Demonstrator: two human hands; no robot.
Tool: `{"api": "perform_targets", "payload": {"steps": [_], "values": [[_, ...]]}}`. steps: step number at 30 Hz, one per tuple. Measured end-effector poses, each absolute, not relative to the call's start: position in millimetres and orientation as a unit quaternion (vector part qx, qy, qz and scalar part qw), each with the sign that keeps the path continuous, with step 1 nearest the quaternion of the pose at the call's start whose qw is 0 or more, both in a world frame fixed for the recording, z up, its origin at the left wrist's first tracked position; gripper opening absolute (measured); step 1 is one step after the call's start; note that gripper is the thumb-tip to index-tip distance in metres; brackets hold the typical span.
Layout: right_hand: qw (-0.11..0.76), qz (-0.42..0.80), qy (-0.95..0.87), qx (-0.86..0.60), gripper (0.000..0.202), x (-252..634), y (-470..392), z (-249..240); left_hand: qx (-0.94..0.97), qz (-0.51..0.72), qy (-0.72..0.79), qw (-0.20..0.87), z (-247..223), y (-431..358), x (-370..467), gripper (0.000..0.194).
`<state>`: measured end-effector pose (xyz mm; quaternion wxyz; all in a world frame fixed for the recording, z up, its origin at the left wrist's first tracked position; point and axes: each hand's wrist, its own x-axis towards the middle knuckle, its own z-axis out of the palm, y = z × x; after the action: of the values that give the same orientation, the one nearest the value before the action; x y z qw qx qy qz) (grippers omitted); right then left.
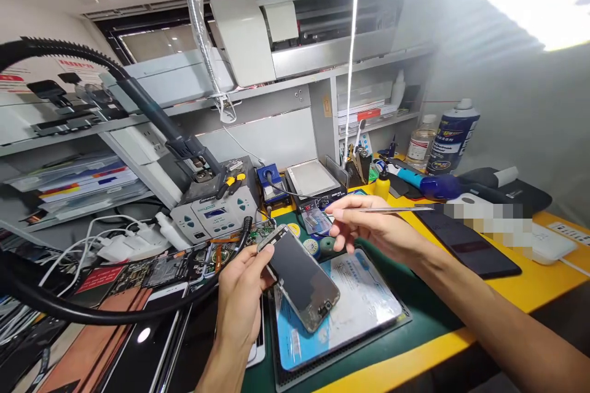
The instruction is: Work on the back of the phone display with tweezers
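Observation:
My left hand [246, 285] grips a phone screen [304, 276] by its upper left edge, thumb on top and fingers beneath. The dark panel is tilted, with a worn metal border and a small round part at its lower corner. Between the thumb and fingers of my right hand [359, 221] lies a slim metal tool [391, 210], roughly level; its exact kind is unclear. That hand hovers above and right of the screen, apart from it. Under both is a blue-and-white pad [364, 295] in clear wrapping, lying on a dark tray [343, 344].
A soldering station [214, 218] stands behind, and its black hose [115, 316] loops across the left side. Phones and circuit boards [133, 276] crowd the left. To the right are a black phone [465, 242], a spray can [452, 138] and a yellow bottle [382, 185].

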<state>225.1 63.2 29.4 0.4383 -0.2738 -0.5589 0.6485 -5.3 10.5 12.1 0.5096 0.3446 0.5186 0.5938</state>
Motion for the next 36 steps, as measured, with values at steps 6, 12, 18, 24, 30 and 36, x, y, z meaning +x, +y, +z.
{"api": "perform_targets", "payload": {"steps": [6,12,18,24,30,36], "values": [[0.413,0.695,-0.547,-0.218,0.018,227,65,24,0.403,0.545,0.58,0.451,-2,11,-6,0.033],[0.407,0.708,-0.554,-0.16,0.02,226,69,15,0.494,0.45,0.656,0.351,-18,25,-19,0.026],[0.405,0.712,-0.559,-0.131,0.019,224,66,11,0.587,0.32,0.714,0.205,-27,29,-17,0.022],[0.396,0.706,-0.573,-0.129,0.016,223,55,17,0.616,0.321,0.702,0.158,-20,22,-17,0.024],[0.389,0.694,-0.593,-0.124,0.016,217,48,15,0.66,0.461,0.535,0.255,6,-1,-9,0.039],[0.373,0.688,-0.611,-0.114,0.018,211,46,10,0.625,0.517,0.482,0.333,10,-14,15,0.03]]}}
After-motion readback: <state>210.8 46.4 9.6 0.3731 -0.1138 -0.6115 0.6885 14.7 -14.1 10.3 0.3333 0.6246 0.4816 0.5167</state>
